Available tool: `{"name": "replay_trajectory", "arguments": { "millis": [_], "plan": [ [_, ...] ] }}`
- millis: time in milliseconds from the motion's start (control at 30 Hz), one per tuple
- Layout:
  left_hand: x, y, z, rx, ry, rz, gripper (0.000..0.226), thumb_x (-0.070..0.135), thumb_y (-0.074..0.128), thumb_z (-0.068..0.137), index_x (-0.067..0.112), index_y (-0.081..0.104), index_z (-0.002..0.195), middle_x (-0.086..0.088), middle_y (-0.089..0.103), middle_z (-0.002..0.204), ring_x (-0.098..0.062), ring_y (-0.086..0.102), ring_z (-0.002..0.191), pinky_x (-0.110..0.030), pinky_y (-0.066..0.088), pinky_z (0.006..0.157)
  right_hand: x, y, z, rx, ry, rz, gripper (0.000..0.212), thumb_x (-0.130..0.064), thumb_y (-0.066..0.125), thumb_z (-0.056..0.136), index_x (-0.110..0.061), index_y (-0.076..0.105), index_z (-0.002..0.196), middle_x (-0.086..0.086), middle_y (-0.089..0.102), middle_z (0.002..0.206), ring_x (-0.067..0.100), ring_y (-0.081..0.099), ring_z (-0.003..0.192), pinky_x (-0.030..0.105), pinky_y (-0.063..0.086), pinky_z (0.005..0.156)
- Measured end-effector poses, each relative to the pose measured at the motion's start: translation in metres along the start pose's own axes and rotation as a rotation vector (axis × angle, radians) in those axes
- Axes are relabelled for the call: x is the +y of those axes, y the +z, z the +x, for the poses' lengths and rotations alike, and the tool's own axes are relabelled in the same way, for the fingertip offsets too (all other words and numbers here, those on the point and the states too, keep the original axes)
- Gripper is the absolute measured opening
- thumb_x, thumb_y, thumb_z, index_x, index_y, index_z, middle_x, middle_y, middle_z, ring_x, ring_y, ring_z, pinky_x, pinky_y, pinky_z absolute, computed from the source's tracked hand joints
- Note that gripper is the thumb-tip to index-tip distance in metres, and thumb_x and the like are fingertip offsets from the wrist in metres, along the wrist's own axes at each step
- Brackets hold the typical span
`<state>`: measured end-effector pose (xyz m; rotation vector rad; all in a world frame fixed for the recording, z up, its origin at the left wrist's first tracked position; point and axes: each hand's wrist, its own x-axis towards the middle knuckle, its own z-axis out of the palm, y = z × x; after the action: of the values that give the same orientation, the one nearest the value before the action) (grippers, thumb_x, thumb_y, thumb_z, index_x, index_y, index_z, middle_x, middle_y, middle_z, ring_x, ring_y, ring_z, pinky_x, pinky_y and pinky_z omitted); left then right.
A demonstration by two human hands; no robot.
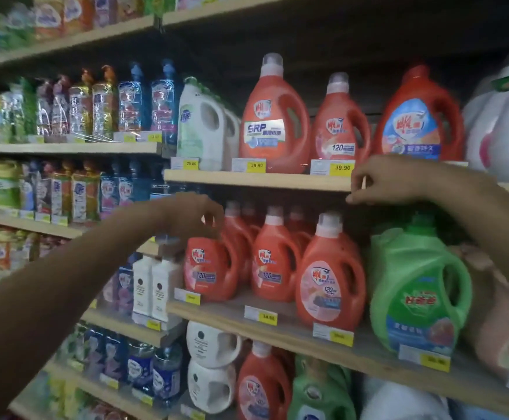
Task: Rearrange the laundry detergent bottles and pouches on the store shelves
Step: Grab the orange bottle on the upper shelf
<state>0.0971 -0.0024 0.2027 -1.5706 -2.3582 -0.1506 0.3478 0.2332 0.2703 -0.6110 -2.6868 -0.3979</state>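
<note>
Fingers [214, 213]: left hand [191, 215] grips orange bottle [209, 268], right hand [380, 180] pinches shelf edge [247, 180] above green jug [414, 283]

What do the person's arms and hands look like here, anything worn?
Both forearms are bare, with no sleeves in view. The left hand and right hand wear no gloves, and no watch, ring or bracelet shows.

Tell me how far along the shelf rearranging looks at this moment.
Done: the upper shelf's orange bottles stand upright, labels forward. In hand: the left grip holds the top of the leftmost orange bottle on the middle shelf, while the right grip holds the upper shelf edge. Left, probably: that middle row looks uneven in depth.
</note>
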Motion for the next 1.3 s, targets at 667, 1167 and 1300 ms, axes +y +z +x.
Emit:
{"name": "replay_trajectory", "arguments": {
  "millis": [667,1167,1300],
  "plan": [
    [-0.076,-0.037,0.206,0.605,0.172,-0.477,0.054,0.037,0.072,0.089,0.018,0.054,0.137,-0.002,0.062,0.122,-0.020,0.063,0.100,-0.022,0.048,0.085,0.007,0.023,0.176,0.312,0.249,0.126,0.062,-0.057,0.058,0.094,-0.017,0.044,0.139,0.014,0.066,0.123,0.033,0.059,0.107,0.036,0.043,0.083],
    [-0.101,-0.030,0.282,0.418,0.255,-1.116,0.066,0.021,0.083,0.078,0.022,0.045,0.132,0.005,0.071,0.107,-0.006,0.074,0.082,-0.022,0.059,0.056,-0.013,0.034,0.256,0.508,0.349,0.693,0.067,-0.006,0.061,0.094,-0.027,0.033,0.151,0.009,0.060,0.103,0.022,0.060,0.083,0.044,0.060,0.068],
    [-0.097,-0.031,0.285,0.440,0.247,-1.087,0.065,0.020,0.083,0.079,0.021,0.045,0.132,0.006,0.069,0.104,-0.011,0.071,0.088,-0.027,0.056,0.060,-0.002,0.034,0.258,0.462,0.360,0.758,0.066,-0.004,0.056,0.098,-0.033,0.031,0.151,0.008,0.059,0.100,0.023,0.062,0.076,0.053,0.062,0.077]
  ]
}}
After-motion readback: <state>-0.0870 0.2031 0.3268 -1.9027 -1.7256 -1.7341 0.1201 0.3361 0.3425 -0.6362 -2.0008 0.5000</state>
